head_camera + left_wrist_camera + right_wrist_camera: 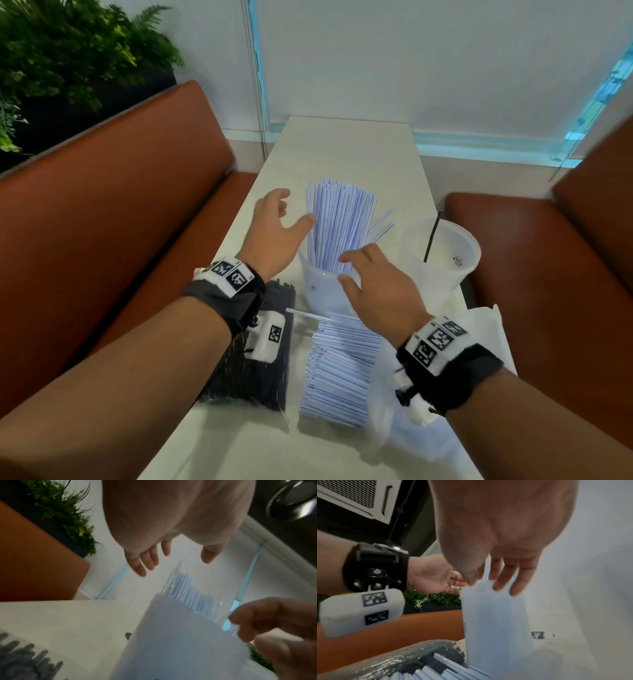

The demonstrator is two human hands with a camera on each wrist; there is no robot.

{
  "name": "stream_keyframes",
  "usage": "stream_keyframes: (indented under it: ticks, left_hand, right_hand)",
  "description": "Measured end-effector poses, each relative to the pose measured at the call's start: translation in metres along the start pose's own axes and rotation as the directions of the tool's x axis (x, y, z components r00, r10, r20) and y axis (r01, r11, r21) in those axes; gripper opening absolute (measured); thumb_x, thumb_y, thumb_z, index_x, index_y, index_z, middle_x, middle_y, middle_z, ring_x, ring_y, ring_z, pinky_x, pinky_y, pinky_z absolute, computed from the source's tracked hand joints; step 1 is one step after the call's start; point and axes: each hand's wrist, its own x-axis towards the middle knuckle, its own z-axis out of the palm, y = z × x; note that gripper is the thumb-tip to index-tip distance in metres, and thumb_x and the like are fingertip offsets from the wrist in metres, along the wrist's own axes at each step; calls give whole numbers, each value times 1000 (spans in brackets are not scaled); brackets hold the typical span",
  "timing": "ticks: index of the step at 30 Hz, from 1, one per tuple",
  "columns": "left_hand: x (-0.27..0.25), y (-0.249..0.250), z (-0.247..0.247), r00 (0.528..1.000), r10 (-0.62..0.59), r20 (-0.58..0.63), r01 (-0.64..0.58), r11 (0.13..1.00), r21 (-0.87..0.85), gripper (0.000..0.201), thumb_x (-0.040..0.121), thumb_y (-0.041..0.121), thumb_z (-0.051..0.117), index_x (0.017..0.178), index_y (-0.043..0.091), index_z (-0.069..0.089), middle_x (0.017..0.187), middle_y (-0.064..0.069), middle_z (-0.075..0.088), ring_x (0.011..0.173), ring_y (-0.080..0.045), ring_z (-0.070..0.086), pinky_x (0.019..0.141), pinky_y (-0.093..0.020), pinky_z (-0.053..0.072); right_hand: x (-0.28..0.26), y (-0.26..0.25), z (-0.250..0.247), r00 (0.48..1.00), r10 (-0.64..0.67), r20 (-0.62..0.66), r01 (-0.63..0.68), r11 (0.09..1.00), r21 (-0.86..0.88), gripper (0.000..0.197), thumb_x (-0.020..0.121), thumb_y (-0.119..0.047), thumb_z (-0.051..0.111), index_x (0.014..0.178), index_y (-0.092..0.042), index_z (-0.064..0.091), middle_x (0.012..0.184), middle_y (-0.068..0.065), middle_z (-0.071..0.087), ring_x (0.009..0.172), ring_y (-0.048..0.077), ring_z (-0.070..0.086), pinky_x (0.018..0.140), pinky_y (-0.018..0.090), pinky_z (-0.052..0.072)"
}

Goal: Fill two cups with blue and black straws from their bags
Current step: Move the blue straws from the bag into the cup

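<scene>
**Blue cup full, black cup waiting at 2 o'clock**

The near cup (pixel 323 287) stands at the table's (pixel 346 154) centre, packed with blue straws (pixel 337 222) whose long axis runs upright, fanning slightly toward 12 o'clock. The left hand (pixel 277 233) hovers at the bundle's 9 o'clock, fingers spread and released, thumb just beside the straws. The right hand (pixel 380 287) sits at 5 o'clock over the rim, fingers relaxed, holding nothing; whether it touches the rim I cannot tell. The second cup (pixel 452 253), at 2 o'clock, holds a single black straw (pixel 432 236), so it looks next. The black bag (pixel 253 359) lies lengthwise at 7 o'clock, under the left wrist, so that hand is nearer. The blue bag (pixel 342 370) lies at 6 o'clock.
</scene>
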Motion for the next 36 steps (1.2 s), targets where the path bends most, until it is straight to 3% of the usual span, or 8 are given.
stream_keyframes:
  ticks: [2,4,7,9,11,15,27,36]
  left_hand:
    - [-23,11,-10,980,195,-42,-193,980,55,38,87,50,62,119,31,56,110,12,56,98,0,55,83,-15,45]
    - [-48,22,-11,941,281,186,-304,947,107,29,86,55,53,107,35,59,97,17,58,89,0,57,73,-14,43]
    - [-81,25,11,709,183,681,-492,821,292,43,91,61,50,122,32,58,113,17,52,101,-2,53,84,-25,43]
    - [-95,19,30,563,68,824,-594,726,346,56,95,58,54,140,24,51,135,7,46,122,-12,47,98,-32,44]
    - [-102,13,46,516,0,856,-627,681,378,64,95,54,57,146,16,46,146,-1,42,132,-20,43,104,-36,41]
    - [-102,6,65,496,-97,863,-639,632,438,62,96,52,58,140,10,47,136,-7,49,125,-28,48,101,-40,44]
    - [-102,6,86,526,-98,845,-664,573,480,43,100,38,53,134,11,50,126,-8,54,113,-29,56,89,-41,49]
    - [-100,11,72,571,30,820,-768,372,521,35,101,32,53,129,12,48,122,-9,54,108,-29,55,83,-38,40]
  right_hand:
    - [-13,6,-11,987,91,-133,-92,996,-3,16,97,-51,44,103,-38,49,93,-14,52,65,9,54,57,29,42]
    - [-24,18,-17,955,297,11,-293,946,-138,32,92,-66,35,93,-34,43,78,-13,53,64,8,53,57,30,36]
    - [-36,31,-16,812,516,272,-377,820,-431,59,83,-83,35,92,-26,47,77,-8,54,69,17,54,62,33,39]
    - [-39,31,-11,777,533,335,-380,821,-425,54,80,-81,47,86,-27,49,75,-10,54,69,14,55,61,32,41]
    - [-40,31,-8,770,517,374,-377,841,-387,40,83,-63,58,81,-23,51,76,-9,58,67,12,57,57,28,40]
    - [-41,34,-9,802,487,345,-382,863,-330,24,88,-39,56,74,-22,48,75,-7,56,67,14,55,52,26,33]
    - [-39,38,-6,793,499,350,-409,861,-301,22,90,-36,52,73,-23,46,77,-8,53,73,17,56,63,29,40]
    - [-38,39,-7,778,542,317,-472,838,-275,20,91,-35,49,76,-22,49,79,-5,55,72,15,55,68,31,42]
